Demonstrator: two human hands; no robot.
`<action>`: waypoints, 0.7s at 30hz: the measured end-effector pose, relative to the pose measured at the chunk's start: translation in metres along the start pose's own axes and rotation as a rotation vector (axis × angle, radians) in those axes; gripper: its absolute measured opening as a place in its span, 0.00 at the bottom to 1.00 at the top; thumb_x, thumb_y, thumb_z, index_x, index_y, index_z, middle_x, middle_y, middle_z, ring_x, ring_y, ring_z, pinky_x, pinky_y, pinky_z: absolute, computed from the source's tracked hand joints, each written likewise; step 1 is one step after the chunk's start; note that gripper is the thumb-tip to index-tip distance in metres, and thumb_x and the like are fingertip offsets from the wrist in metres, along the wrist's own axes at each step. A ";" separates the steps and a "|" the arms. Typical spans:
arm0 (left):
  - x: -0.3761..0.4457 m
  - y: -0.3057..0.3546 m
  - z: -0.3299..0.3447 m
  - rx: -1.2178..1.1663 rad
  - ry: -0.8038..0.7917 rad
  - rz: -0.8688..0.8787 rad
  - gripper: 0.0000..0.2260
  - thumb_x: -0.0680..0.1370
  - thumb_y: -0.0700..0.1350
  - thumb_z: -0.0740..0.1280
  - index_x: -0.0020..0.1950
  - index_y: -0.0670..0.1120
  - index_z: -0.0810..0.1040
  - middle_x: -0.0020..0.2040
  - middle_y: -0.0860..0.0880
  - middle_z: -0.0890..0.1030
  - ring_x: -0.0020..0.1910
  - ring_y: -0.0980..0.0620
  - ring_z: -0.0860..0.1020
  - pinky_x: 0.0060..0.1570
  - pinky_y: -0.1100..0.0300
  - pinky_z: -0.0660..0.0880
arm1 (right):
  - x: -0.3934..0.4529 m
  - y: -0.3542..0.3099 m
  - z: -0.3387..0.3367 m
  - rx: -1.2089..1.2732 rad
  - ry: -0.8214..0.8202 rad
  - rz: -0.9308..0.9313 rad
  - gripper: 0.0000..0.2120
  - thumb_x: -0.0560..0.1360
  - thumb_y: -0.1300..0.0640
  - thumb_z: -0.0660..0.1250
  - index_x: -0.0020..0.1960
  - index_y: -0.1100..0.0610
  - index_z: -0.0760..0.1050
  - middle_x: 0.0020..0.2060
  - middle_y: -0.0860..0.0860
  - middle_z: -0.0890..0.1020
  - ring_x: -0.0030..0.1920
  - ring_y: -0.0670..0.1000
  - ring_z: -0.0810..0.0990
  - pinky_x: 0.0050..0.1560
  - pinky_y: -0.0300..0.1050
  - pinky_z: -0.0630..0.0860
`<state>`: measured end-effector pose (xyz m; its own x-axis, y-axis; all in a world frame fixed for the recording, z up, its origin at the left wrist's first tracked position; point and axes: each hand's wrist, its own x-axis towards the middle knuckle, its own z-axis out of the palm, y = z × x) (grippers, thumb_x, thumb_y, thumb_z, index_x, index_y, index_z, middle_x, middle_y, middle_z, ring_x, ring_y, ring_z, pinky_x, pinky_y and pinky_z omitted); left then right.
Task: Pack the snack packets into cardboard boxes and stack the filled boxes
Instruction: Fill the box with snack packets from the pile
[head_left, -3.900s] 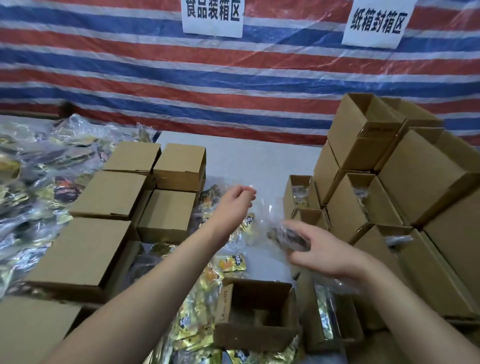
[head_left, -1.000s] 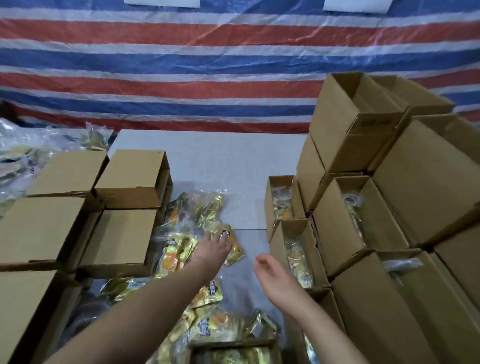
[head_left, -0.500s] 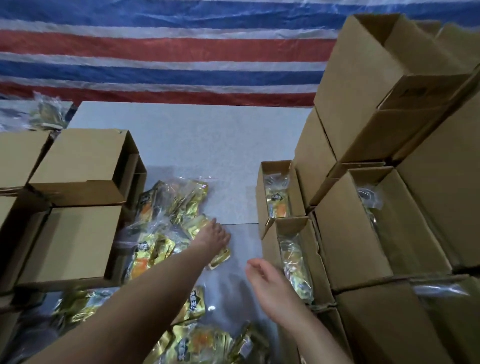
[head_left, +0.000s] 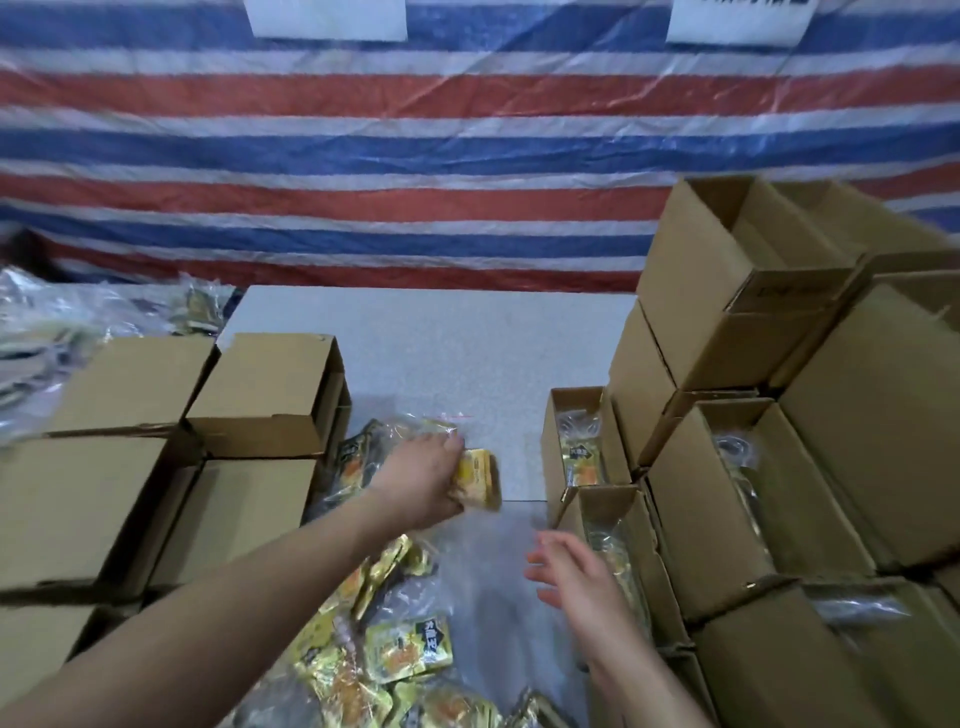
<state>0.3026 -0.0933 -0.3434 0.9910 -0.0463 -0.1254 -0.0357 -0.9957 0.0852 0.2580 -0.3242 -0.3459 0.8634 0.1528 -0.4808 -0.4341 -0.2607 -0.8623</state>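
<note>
My left hand (head_left: 423, 480) grips a yellow snack packet (head_left: 479, 478), fingers curled over its near edge, lifting it off the pile of packets (head_left: 387, 639) that lies loose below and behind my wrist. My right hand (head_left: 576, 577) hangs open, fingers relaxed and spread, holding nothing, just beside an open box (head_left: 613, 540) that already has a packet inside. Beyond it sits a second open box (head_left: 579, 447), also holding a packet. Further right of that hand, bigger cardboard boxes (head_left: 737, 291) are stacked. Left of my gripping hand, closed boxes (head_left: 260, 395) sit in rows on the grey table (head_left: 441, 343). Striped tarp (head_left: 415, 156) hangs behind.
</note>
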 end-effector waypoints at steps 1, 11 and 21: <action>-0.009 0.001 -0.018 -0.134 0.045 -0.070 0.26 0.70 0.57 0.73 0.61 0.48 0.68 0.56 0.46 0.79 0.57 0.44 0.77 0.53 0.53 0.74 | -0.003 -0.006 0.001 0.037 0.026 -0.010 0.07 0.82 0.54 0.64 0.49 0.50 0.80 0.43 0.50 0.85 0.46 0.49 0.84 0.46 0.43 0.76; -0.100 0.030 -0.122 -1.372 0.090 -0.370 0.20 0.74 0.55 0.74 0.61 0.45 0.78 0.52 0.44 0.84 0.46 0.48 0.84 0.39 0.57 0.79 | -0.056 -0.066 0.026 0.132 -0.086 -0.183 0.50 0.58 0.25 0.70 0.76 0.41 0.61 0.69 0.43 0.72 0.68 0.50 0.73 0.70 0.59 0.70; -0.147 0.103 -0.139 -1.395 0.174 -0.270 0.29 0.80 0.68 0.53 0.63 0.48 0.78 0.63 0.49 0.79 0.62 0.49 0.78 0.65 0.50 0.73 | -0.113 -0.108 0.031 0.283 -0.390 -0.226 0.58 0.53 0.26 0.79 0.76 0.51 0.66 0.66 0.54 0.80 0.66 0.56 0.77 0.69 0.60 0.72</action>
<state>0.1715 -0.1780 -0.1794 0.9536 0.2402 -0.1816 0.2049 -0.0759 0.9758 0.1998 -0.2834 -0.2034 0.8072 0.5323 -0.2551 -0.3472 0.0788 -0.9345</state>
